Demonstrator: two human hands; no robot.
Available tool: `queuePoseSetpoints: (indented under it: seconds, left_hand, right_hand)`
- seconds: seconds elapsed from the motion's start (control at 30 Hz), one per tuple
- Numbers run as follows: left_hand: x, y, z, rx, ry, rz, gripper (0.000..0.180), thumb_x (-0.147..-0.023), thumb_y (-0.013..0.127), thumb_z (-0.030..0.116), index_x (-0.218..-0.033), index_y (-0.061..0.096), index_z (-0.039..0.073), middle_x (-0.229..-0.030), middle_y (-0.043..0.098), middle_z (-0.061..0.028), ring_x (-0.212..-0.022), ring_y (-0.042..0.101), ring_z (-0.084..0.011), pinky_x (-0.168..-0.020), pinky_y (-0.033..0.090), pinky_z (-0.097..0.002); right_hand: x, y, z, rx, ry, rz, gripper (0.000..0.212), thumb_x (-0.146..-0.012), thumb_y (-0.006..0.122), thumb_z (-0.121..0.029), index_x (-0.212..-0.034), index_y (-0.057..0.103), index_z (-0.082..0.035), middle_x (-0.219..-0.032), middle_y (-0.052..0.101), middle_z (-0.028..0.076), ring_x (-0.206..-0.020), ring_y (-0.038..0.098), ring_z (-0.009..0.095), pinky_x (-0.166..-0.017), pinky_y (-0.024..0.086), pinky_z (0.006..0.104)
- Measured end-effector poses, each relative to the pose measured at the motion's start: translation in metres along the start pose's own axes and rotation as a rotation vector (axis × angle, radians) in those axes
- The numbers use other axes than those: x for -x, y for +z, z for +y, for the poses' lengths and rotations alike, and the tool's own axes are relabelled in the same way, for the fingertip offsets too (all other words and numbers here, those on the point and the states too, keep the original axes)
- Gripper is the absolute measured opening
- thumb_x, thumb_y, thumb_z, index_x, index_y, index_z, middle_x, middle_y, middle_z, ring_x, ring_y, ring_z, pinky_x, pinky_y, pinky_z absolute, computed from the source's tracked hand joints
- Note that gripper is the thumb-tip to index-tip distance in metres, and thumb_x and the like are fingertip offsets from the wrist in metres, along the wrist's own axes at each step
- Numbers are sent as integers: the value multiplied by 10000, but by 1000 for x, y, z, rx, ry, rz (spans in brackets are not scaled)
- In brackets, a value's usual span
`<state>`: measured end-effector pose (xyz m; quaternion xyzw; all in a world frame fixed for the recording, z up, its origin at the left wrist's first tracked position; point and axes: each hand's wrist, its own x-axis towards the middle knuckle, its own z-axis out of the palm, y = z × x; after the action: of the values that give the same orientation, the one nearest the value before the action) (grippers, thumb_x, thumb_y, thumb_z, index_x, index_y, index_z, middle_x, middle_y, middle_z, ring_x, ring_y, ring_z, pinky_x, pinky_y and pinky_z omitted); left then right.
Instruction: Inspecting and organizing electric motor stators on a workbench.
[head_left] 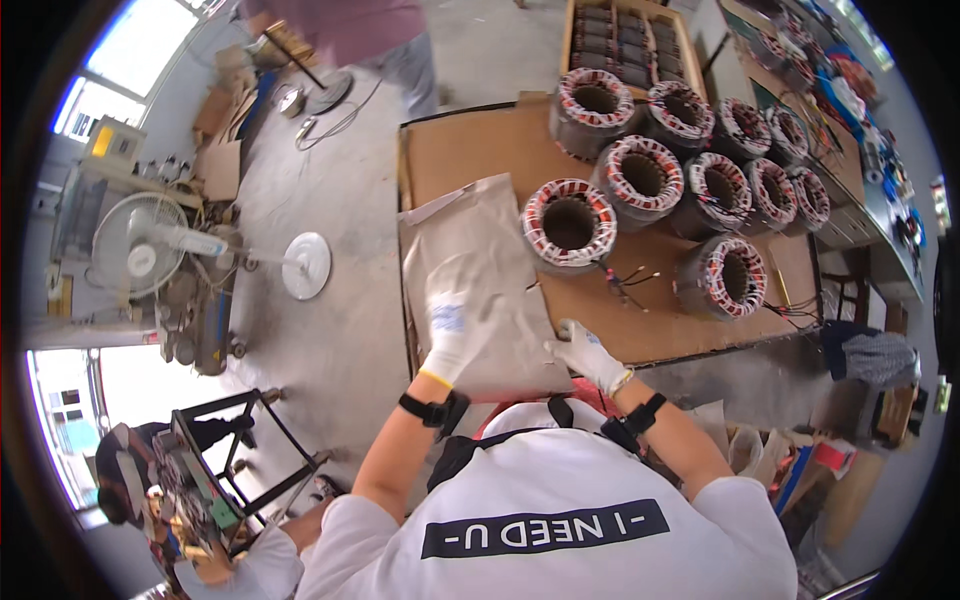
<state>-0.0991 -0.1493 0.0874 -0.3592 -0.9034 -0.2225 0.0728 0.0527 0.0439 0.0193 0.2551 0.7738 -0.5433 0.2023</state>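
A large greyish-tan sheet of paper (pixel 490 235) lies over the left part of the table, its far edge folded or creased. Flat on its near left part rests my left hand (pixel 452 325), in a white knit glove; the fingers are stretched out and a little blurred. My right hand (pixel 592 358), gloved the same way, is at the sheet's right edge with the fingers curled in; what is between them, if anything, is hidden. Just beyond the sheet stands a motor stator (pixel 568 225) with red-and-white laced windings and loose lead wires (pixel 625 285).
Several more stators (pixel 640 180) crowd the right half of the cardboard-covered table (pixel 455 150). Behind it is a wooden crate (pixel 570 45) of dark parts. A white standing fan (pixel 140 245) and a black metal frame (pixel 255 440) are at left. Another person (pixel 350 30) stands at the far side.
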Motion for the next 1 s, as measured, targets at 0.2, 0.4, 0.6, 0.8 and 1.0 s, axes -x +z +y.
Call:
queuePoseSetpoints:
  seconds: [0.2,0.4,0.6,0.8,1.0]
  left_hand:
    - [170,7,-86,356,-984,55,780,-860,721,295,-1447,343,-53,-1390,459,-279,-1222,515,-339,-1016,433,-434]
    - [184,-27,-73,1034,-1086,181,606,-962,620,127,-1461,326,-50,-1259,592,-163,-1065,597,-187,-879,500,-290]
    - [168,-74,-72,1627,-662,97,884,-896,671,506,-1498,282,-10,-1389,481,-149,-1135,534,-236,-855,484,-373]
    - [89,-113,-35,1296,-335,114,851,-871,701,519,-1432,352,-18,-1294,517,-80,-1106,535,-186,-908,461,-361]
    - [49,-142,10,1367,-366,-120,425,-933,635,253,-1225,528,-36,-1070,623,-37,-948,586,-128,-859,467,-289]
  right_hand:
    - [-20,48,-51,-189,68,-52,539,-874,643,-286,-1280,539,53,-1213,629,254,-1166,595,365,-982,465,407]
    - [31,31,-133,-285,-195,-184,371,-922,581,-165,-1241,578,22,-1038,678,67,-860,628,124,-745,518,314]
    - [96,-7,-205,-261,-400,-165,368,-945,587,-223,-1251,555,-19,-835,642,16,-504,541,82,-388,411,249]
    - [143,-42,-184,-546,-450,-253,424,-976,617,-197,-1336,517,4,-1160,610,-22,-1056,534,43,-902,475,251]
    - [164,-72,-155,-721,-518,30,425,-984,607,-205,-1344,517,4,-1169,624,8,-1031,560,54,-916,476,257]
